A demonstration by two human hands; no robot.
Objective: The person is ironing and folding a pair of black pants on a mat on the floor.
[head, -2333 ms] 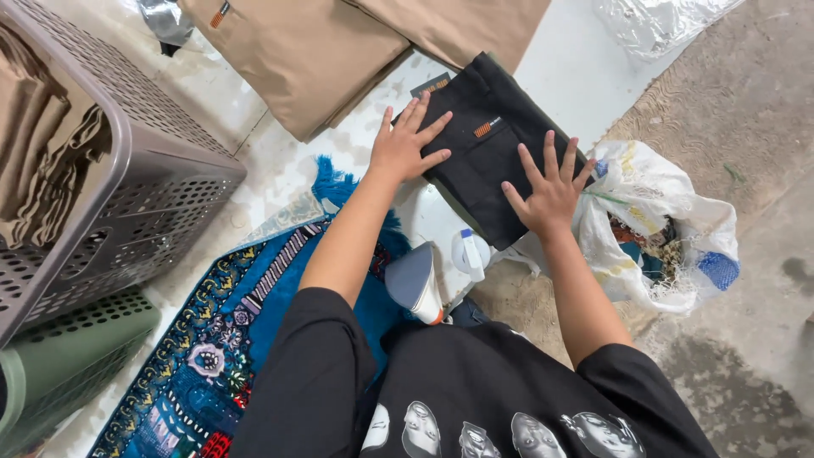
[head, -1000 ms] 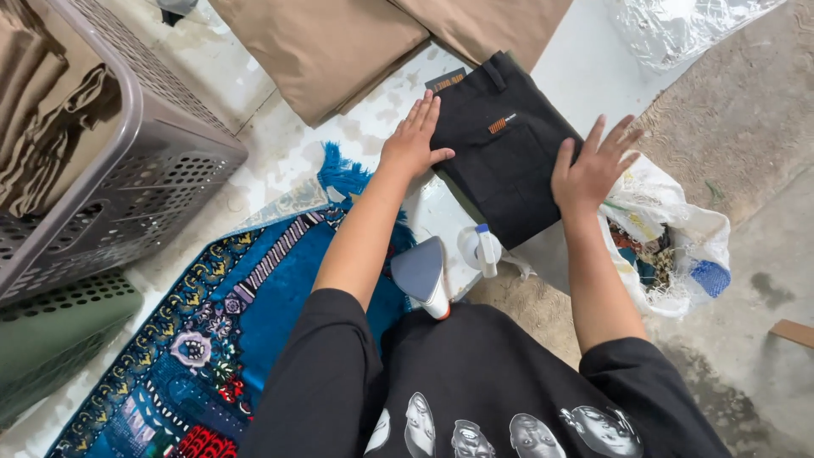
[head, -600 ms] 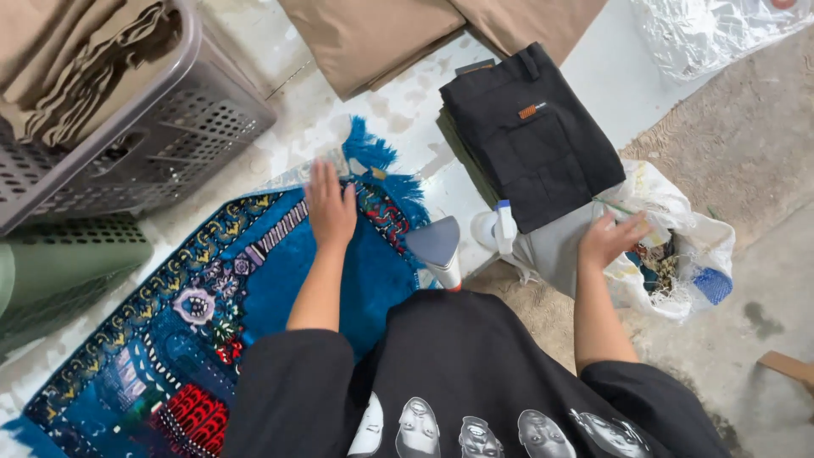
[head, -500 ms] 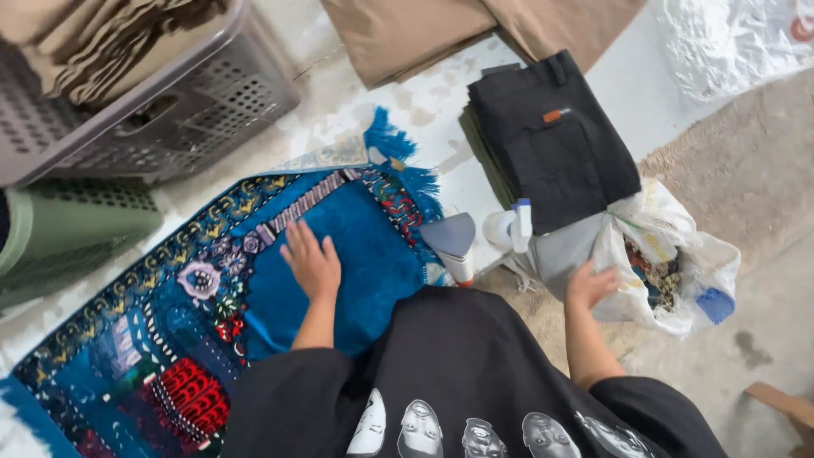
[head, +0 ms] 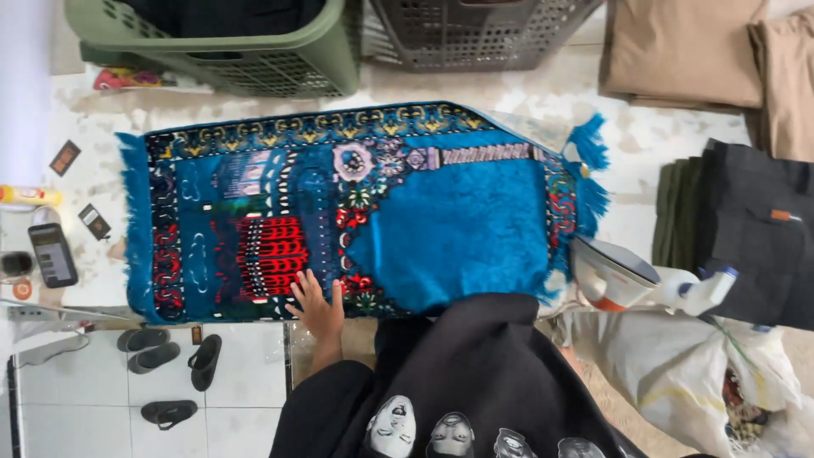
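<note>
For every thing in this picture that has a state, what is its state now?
Left hand: flat, fingers spread, on the rug's near edge.
Blue rug: spread flat on the floor.
Green basket: upright, dark cloth inside.
Grey basket: upright, contents not visible.
Black garment: folded, lying flat.
Tan garments: folded.
Iron: lying beside the rug.
Phone: screen lit.

This is a home, in a spot given over to ironing and sorting laundry on the floor. A blue patterned rug [head: 356, 212] lies spread on the pale floor [head: 661, 144], with an iron [head: 612, 273] standing at its edge. A green laundry basket [head: 254, 51] and a grey laundry basket [head: 475, 34] sit beside it, folded tan clothes [head: 678, 51] and dark trousers [head: 755, 237] are stacked nearby, and sandals [head: 170, 365] lie on white tiles.
</note>
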